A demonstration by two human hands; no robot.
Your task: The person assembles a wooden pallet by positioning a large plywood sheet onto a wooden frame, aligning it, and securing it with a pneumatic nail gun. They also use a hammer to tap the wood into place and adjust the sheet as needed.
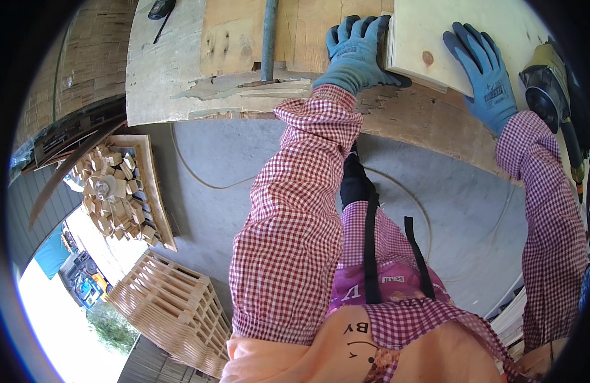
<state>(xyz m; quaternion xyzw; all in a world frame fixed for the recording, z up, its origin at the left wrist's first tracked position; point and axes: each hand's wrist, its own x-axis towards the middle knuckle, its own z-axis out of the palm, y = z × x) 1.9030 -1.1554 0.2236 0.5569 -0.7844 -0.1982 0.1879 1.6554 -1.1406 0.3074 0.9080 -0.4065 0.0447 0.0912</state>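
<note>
Left gloved hand [359,54], upper centre: arm stretched up-frame, palm down, fingers slightly spread, thumb out toward the pale wood panel's [426,32] near corner; not closed round anything. Right gloved hand [486,80], upper right: laid flat, fingers up and left, nothing clasped. Panel at upper right, under right hand; its left edge adjoins left hand, contact pressure unclear.

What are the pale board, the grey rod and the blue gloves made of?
The pale board looks like wood, maybe plywood, smooth, with a round brown knot. The grey rod is probably metal, dull and blotchy, though possibly plastic. The blue gloves seem fabric, matt and snug, with dark, perhaps rubbery tips.
</note>
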